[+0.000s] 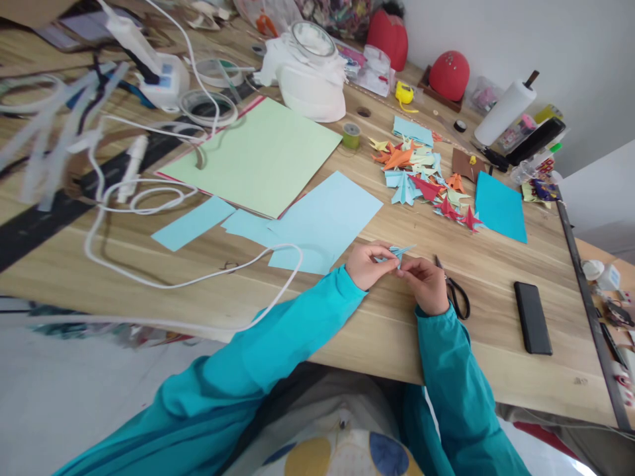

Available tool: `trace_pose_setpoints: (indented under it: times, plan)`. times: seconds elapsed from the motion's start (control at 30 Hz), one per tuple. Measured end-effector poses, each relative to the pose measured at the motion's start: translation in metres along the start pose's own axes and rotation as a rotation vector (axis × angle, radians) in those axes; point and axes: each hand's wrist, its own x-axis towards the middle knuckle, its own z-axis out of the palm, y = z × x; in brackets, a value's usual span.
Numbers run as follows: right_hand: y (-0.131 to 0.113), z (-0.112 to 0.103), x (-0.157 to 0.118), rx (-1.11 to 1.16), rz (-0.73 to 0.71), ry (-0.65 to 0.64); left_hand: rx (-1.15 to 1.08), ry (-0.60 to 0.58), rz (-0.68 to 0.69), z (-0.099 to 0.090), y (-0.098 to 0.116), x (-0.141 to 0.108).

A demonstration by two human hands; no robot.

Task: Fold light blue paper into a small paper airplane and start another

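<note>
A small folded light-blue paper piece is held above the wooden table, between my two hands. My left hand grips it with thumb and fingers pressed together. The fingertips of my right hand pinch its lower right edge. Just right of my right hand lie black-handled scissors, partly hidden by it. Beyond my hands is a pile of folded paper shapes in orange, red, yellow and blue. Light-blue sheets lie to the left of my hands.
A white cable loops across the left side, over my left sleeve. A green sheet, a thread spool and tape rolls lie farther back. At the right are a turquoise sheet and a black phone.
</note>
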Motion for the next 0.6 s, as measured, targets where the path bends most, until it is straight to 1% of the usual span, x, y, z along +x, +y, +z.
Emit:
trace_pose_setpoints:
  times: [0.27, 0.4, 0.6]
  plan:
    - [-0.0004, 0.0000, 0.0000, 0.012, 0.013, 0.007, -0.036, -0.002, -0.017, 0.0006, 0.0007, -0.0006]
    - [-0.0012, -0.0007, -0.0004, 0.002, 0.013, -0.020, -0.051, -0.005, -0.025, 0.0006, -0.0007, -0.0002]
    - [0.0002, -0.0021, -0.0010, 0.034, 0.009, -0.042, -0.031, 0.031, 0.026, 0.0001, -0.0028, 0.0017]
